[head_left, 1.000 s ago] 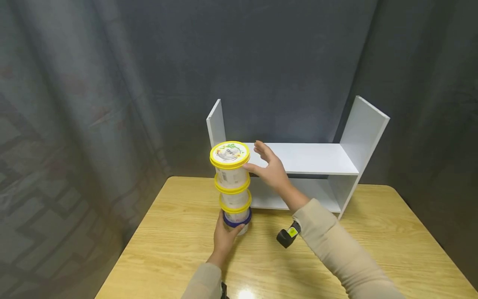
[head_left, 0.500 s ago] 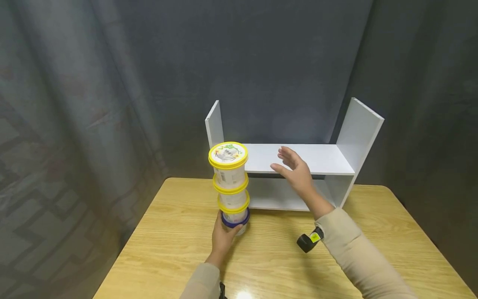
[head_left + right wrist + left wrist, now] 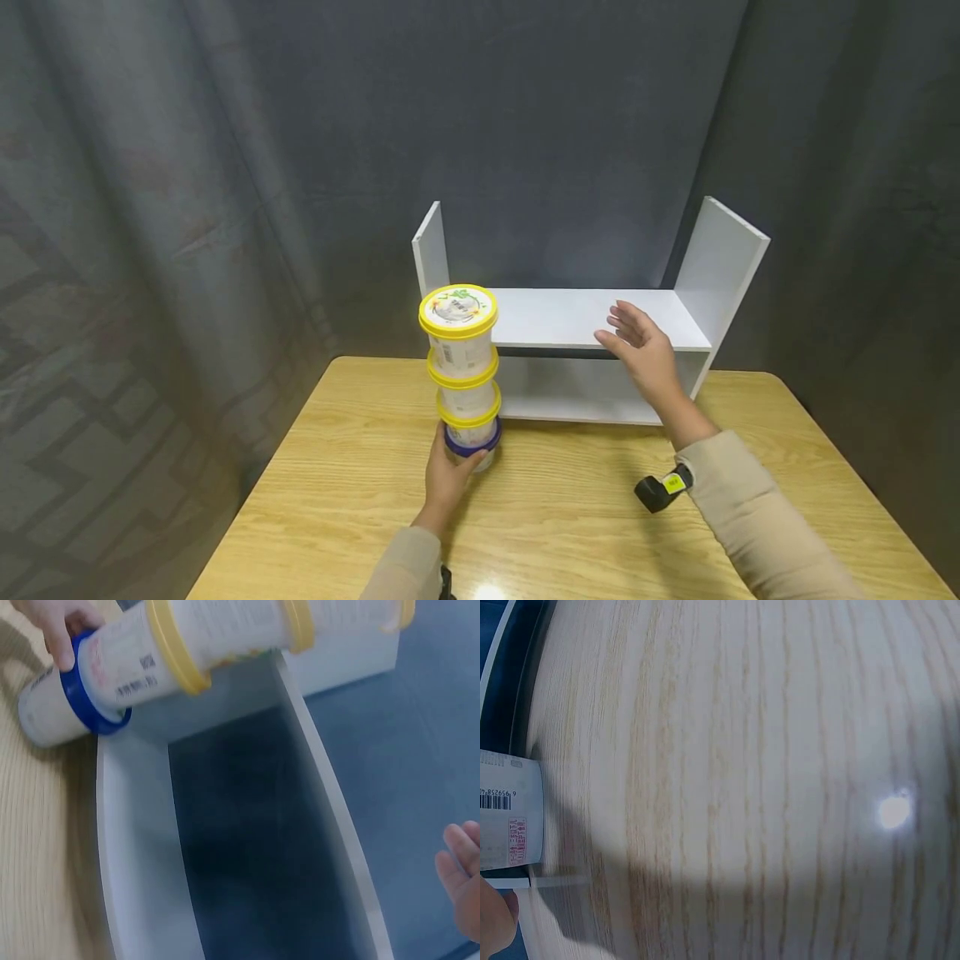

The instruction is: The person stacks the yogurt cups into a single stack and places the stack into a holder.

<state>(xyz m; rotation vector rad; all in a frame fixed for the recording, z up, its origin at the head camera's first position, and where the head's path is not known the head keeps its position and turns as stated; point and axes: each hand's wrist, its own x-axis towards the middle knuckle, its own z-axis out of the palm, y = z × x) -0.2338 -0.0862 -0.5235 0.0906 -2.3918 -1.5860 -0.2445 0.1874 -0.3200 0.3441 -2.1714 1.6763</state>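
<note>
A straight stack of round white tubs stands on the table, in front of the shelf's left part. The upper three have yellow lids, and the top lid (image 3: 459, 312) carries a printed picture. At the bottom is a tub with a dark blue lid (image 3: 75, 701). My left hand (image 3: 447, 482) holds this lowest tub, thumb on the near side. The left wrist view catches only a printed tub wall (image 3: 510, 814) and a fingertip at its left edge. Well to the right of the stack, my right hand (image 3: 647, 357) is raised before the shelf, fingers slightly bent, holding nothing.
A white two-level shelf unit (image 3: 577, 317) with upright side panels stands at the back of the wooden table (image 3: 337, 500). Grey curtains (image 3: 525, 125) hang behind and at both sides. A black wrist camera (image 3: 656, 493) hangs below my right wrist.
My right hand has moved from beside the top tub away to the right. My left hand keeps its grip on the bottom tub, and the stack stays in place.
</note>
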